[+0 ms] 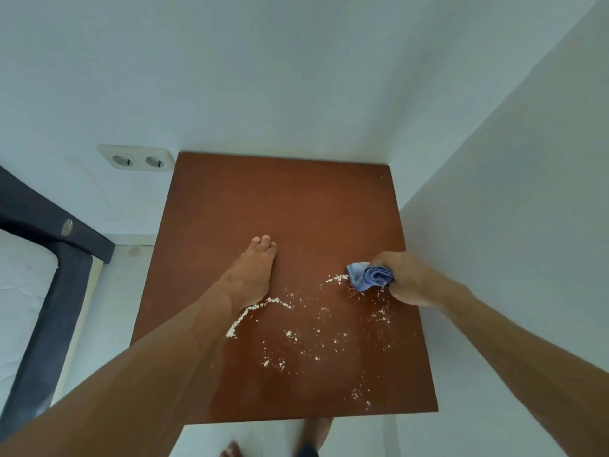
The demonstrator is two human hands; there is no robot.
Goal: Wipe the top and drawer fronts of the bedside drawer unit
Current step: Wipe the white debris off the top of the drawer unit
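Note:
I look down on the reddish-brown top of the bedside drawer unit (pixel 280 199). White powder (pixel 296 334) is scattered over its near half, with a curved line of it beside my left wrist. My left hand (pixel 252 272) rests flat on the top near the middle, fingers straight and held together, holding nothing. My right hand (pixel 405 278) is at the right side of the top, closed around a bunched blue cloth (pixel 369 275) that touches the surface next to a small powder pile. The drawer fronts are hidden below the top.
White walls close in behind and on the right of the unit. A double wall socket (pixel 136 158) sits at the back left. A dark bed frame (pixel 49 258) with a white mattress stands to the left. My bare feet (pixel 230 451) show on the floor below the front edge.

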